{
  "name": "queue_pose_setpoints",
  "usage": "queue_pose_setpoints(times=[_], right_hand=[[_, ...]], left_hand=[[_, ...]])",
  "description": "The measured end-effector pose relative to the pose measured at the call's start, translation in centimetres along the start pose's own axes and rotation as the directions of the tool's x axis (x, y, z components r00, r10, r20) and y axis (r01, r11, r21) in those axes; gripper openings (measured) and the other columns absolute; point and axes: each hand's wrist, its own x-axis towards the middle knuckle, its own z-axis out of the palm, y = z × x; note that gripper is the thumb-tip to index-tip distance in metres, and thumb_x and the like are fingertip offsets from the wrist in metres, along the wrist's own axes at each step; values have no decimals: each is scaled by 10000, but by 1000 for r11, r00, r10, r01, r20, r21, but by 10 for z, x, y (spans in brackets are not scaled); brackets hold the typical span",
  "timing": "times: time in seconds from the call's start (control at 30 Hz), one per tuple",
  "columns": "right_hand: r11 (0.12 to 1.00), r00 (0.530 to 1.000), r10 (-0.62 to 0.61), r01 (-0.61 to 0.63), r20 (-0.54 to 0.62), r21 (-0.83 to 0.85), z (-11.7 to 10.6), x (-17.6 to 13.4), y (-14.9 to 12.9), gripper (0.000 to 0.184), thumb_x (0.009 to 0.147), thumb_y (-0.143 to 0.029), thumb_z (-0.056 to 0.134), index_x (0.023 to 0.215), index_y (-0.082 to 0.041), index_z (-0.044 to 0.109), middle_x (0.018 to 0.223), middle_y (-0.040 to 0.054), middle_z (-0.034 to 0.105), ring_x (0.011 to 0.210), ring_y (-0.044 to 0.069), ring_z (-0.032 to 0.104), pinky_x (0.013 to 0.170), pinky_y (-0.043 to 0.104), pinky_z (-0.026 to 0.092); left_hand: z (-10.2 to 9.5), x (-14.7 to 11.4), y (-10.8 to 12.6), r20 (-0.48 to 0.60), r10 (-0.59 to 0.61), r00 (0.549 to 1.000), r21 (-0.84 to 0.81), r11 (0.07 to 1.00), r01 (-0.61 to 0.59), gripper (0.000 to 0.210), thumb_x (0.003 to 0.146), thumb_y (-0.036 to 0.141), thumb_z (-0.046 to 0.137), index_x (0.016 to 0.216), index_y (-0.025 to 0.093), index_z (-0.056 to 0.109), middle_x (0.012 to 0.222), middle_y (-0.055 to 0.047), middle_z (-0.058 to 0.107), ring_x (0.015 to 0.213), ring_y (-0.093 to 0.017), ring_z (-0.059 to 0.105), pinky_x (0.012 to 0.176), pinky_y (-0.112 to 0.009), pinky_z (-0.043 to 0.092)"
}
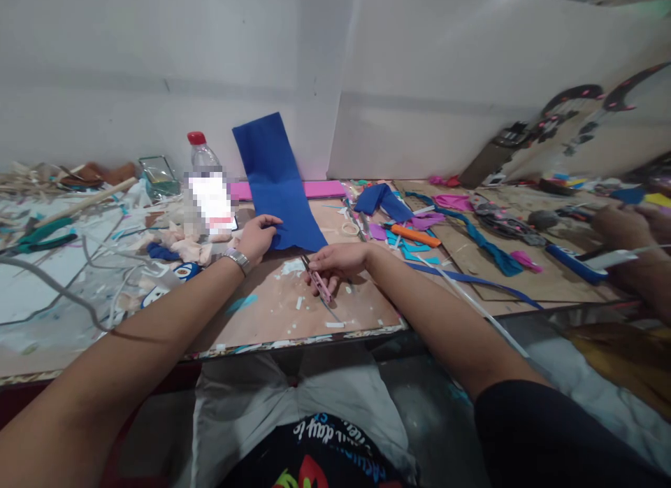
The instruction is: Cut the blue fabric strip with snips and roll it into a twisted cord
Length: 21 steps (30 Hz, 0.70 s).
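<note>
A long blue felt sheet (280, 173) leans up toward the wall, its near end just above the table. My left hand (258, 238) is at the sheet's lower left edge, fingers bent and gripping it. By the lower right corner, my right hand (338, 263) is closed around a small pink-handled cutting tool (321, 286) with a narrow dark tip. That tip points up toward the sheet's near edge. The underside of the sheet and part of my left fingers are hidden.
Left of the sheet stand a red-capped bottle (197, 140) and a lit phone (212, 201). Green-handled pliers (47, 233) lie among scraps. Rightward are an orange cutter (416, 235), folded blue cloth (382, 200) and a blue glue gun (575, 263) beside another person's hands (623, 229).
</note>
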Motion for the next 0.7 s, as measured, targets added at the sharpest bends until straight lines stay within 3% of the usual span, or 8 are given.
queue_pose_setpoints(times=[0.2,0.33,0.7], right_hand=[[989,986,-124,132,-109,73,-3,10,5,302,1069,-356,528,1085,-75,639,905,159,804,762,223,806,691,336,682],[970,961,-203,223,-188,96,-4,10,6,317,1111,-298,394,1090,-78,622,897,154,799,765,201,806,627,254,658],[977,973,-185,198,-136,85,-3,10,6,300,1117,-279,337,1093,-98,574,907,151,788,774,214,805,662,307,673]], left_hand=[[0,0,4,-21,-27,999,-34,999,26,319,646,149,591,924,187,744,859,-37,726,617,-117,559,529,-207,390],[1,-1,3,-16,-27,1000,-11,1000,27,313,658,162,596,929,191,749,854,-37,732,605,-123,560,528,-218,396],[-1,-2,2,-14,44,999,135,990,-42,313,685,138,582,925,209,770,903,-39,751,636,-149,553,561,-247,390]])
